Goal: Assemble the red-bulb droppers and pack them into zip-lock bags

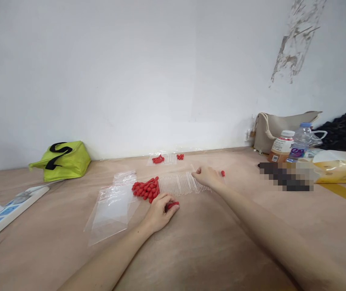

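My left hand (pixel 160 212) is closed around a red rubber bulb (pixel 173 205), which shows between thumb and fingers. Just beyond it lies a pile of red rubber bulbs (pixel 145 189). A row of thin clear dropper tubes (pixel 177 184) stretches to the right of the pile. Over the right end of that row, my right hand (pixel 206 177) pinches one clear tube (pixel 193 167), its tip standing up past the fingers. A single red bulb (pixel 223 173) lies right of my right wrist, seemingly fitted on a clear tube.
Clear plastic bags (pixel 110 210) lie left of the pile. Bagged red bulbs (pixel 158 159) and tubes sit near the wall. A green bag (pixel 66 161) and a power strip (pixel 12 212) are at left; bottles (pixel 282 147), a beige bag (pixel 279 125) and a yellow tissue pack (pixel 339 171) at right.
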Demonstrator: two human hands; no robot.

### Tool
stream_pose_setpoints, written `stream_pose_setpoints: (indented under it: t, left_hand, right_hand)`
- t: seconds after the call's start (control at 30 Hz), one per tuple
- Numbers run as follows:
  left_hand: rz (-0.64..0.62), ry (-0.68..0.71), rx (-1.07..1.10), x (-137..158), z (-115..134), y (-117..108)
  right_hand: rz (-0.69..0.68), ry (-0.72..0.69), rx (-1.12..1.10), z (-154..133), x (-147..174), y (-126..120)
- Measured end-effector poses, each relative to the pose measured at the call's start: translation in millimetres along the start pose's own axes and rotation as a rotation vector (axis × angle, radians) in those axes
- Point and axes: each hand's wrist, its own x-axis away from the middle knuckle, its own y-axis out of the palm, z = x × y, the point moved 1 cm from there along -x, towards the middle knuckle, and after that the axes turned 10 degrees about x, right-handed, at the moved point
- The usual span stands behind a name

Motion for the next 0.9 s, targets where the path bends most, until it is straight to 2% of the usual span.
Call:
stream_pose_setpoints:
  t: [0.07, 0.13, 0.23, 0.3, 0.5, 0.9]
  left_hand:
    - [0.023, -0.008, -0.007, -0.1, -0.6, 0.3]
    - [0.038, -0.013, -0.004, -0.1, -1.5, 1.3]
    - [0.051, -0.025, -0.006, 0.1, -2.7, 3.1]
    - [0.049, -0.036, -0.009, 0.3, -2.5, 3.6]
    - [0.007, 0.009, 0.03, 0.4, 1.3, 1.5]
    - [0.032, 0.043, 0.056, 0.8, 2.5, 0.9]
  right_hand:
    - [0.097, -0.122, -0.099, 3.1, 13.0, -6.4]
    - [0.168, -0.302, -0.184, 7.8, 28.2, -6.4]
    - [0.188, -0.559, -0.182, 16.2, 49.6, 4.1]
    - [0.201, -0.648, -0.157, 21.4, 59.2, 13.8]
    - [0.219, -0.748, -0.148, 24.9, 69.1, 31.0]
    - [0.191, -0.824, -0.12, 22.2, 72.4, 30.6]
